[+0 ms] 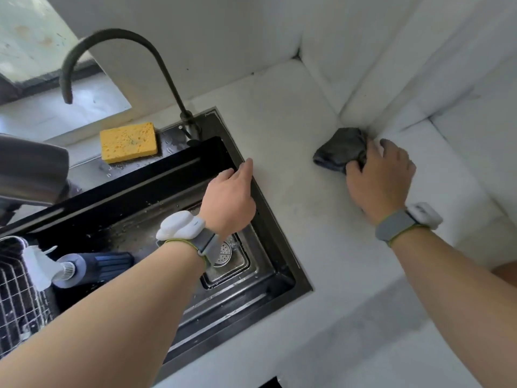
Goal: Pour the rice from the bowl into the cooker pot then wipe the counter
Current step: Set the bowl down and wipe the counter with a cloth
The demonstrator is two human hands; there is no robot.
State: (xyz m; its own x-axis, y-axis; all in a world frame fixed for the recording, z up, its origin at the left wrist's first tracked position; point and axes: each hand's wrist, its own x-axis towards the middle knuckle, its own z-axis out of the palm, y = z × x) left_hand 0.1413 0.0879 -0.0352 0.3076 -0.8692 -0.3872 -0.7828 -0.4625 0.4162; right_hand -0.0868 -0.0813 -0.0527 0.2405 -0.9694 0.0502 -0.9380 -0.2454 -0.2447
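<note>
Right hand (380, 177): fingers (353, 170) curled down over a dark grey cloth (340, 148), pressing it flat onto the white counter (307, 219) at the far right, tucked against the wall corner, likely to reach grime where counter meets tile. Left hand (228, 197): fingers (246, 166) extended and relaxed, holding nothing, tips touching the right rim of the black sink (279, 247), probably steadying the body during the reach. Wiping step apparently under way; no bowl or rice in view, cooker pot not identifiable, so pouring judged finished. Further out: yellow sponge (128, 142) on the far sink ledge, dark curved faucet (117, 51) beside it, wire rack (19, 298) at near left.
</note>
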